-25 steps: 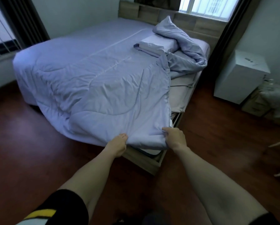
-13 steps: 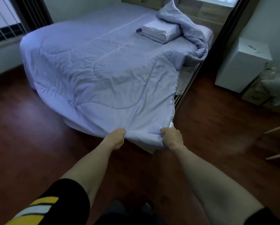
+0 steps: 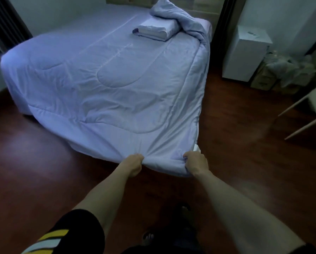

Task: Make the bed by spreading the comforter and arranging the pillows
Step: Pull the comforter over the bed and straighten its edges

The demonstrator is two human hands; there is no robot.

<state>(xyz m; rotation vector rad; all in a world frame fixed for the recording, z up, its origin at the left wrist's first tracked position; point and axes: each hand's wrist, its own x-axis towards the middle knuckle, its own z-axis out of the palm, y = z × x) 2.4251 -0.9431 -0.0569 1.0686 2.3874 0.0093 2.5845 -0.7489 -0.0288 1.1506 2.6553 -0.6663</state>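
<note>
A pale lilac quilted comforter (image 3: 117, 85) lies spread over the bed and hangs over its near corner. My left hand (image 3: 134, 165) grips the comforter's bottom edge, and my right hand (image 3: 195, 163) grips the same edge at the corner, a forearm's length to the right. A white pillow (image 3: 156, 31) lies flat on the comforter near the headboard. Behind and right of the pillow, the comforter's top corner (image 3: 173, 14) is still bunched in a heap. A sliver of white mattress (image 3: 196, 147) shows just above my right hand.
Dark wooden floor (image 3: 245, 153) surrounds the bed. A white cabinet (image 3: 245, 54) stands right of the bed, with boxes and bags (image 3: 281, 74) beside it. Pale furniture legs (image 3: 303, 114) slant in at the right edge. My feet (image 3: 164, 233) are below, on the floor.
Both hands pulled the comforter's corner toward me and to the right. It now covers the bed's right side and near corner, hiding the bare sheet and frame that showed before.
</note>
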